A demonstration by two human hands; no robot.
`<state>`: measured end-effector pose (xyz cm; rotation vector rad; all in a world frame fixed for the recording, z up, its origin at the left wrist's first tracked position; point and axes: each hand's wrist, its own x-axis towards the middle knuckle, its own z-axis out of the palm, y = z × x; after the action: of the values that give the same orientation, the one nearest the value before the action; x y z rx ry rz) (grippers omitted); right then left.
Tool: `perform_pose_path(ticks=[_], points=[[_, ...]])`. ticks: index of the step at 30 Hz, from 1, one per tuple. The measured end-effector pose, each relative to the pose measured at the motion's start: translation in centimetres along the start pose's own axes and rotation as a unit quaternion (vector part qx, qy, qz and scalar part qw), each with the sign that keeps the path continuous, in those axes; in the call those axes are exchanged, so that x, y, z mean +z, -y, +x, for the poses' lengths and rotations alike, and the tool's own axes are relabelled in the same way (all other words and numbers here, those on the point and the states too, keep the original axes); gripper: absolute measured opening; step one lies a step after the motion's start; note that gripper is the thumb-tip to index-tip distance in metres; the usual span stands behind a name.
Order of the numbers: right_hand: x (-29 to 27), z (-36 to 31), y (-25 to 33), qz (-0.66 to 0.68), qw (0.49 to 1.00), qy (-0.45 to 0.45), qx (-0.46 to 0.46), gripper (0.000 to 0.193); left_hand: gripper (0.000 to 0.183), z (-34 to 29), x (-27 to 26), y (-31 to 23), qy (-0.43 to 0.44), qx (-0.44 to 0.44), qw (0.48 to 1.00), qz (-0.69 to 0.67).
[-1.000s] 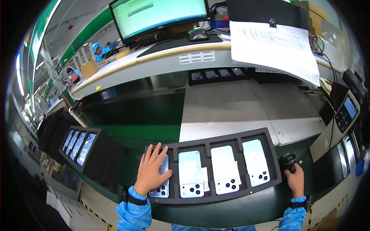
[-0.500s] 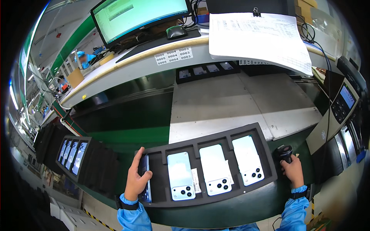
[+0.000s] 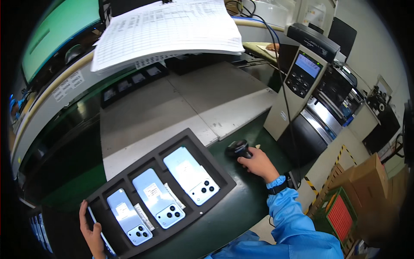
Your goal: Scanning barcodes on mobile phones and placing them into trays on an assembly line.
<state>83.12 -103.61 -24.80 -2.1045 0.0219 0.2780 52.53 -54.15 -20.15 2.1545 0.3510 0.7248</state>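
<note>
My left hand (image 3: 91, 233) grips a phone (image 3: 102, 234) standing on its edge in the leftmost slot of a black foam tray (image 3: 221, 169). Three light-blue phones lie back up in the other slots: a left one (image 3: 124, 216), a middle one (image 3: 156, 194) and a right one (image 3: 189, 175). Each back bears a white label, and paper strips sit beside two of them. Right of the tray, my right hand (image 3: 261, 166) is wrapped round the handle of a black handheld scanner (image 3: 239, 149), its head pointing left over the green bench.
Behind the tray lies a metal plate (image 3: 146, 123), with another tray of phones (image 3: 136, 82) at its far edge. Ruled sheets (image 3: 168, 36) overhang the shelf beside a monitor (image 3: 58, 34). A beige label printer (image 3: 297, 82) stands right, a cable hanging before it. More phones (image 3: 41, 231) sit lower left.
The view has swung to the right, so tray and hands appear further left and the printer nearer the middle. Both hands keep their holds on the phone and the scanner.
</note>
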Motion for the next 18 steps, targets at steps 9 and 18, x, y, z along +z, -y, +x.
perform_pose_path(ticks=[9,18], points=[[-1.0,-0.3,-0.8,-0.009,1.0,-0.007,0.018,0.031,0.077,0.6,0.9,-0.7,0.018,-0.009,0.998,0.055],[-0.9,-0.3,-0.6,0.005,1.0,-0.001,0.015,0.03,0.073,0.2,0.9,-0.1,-0.029,-0.014,0.999,0.009]])
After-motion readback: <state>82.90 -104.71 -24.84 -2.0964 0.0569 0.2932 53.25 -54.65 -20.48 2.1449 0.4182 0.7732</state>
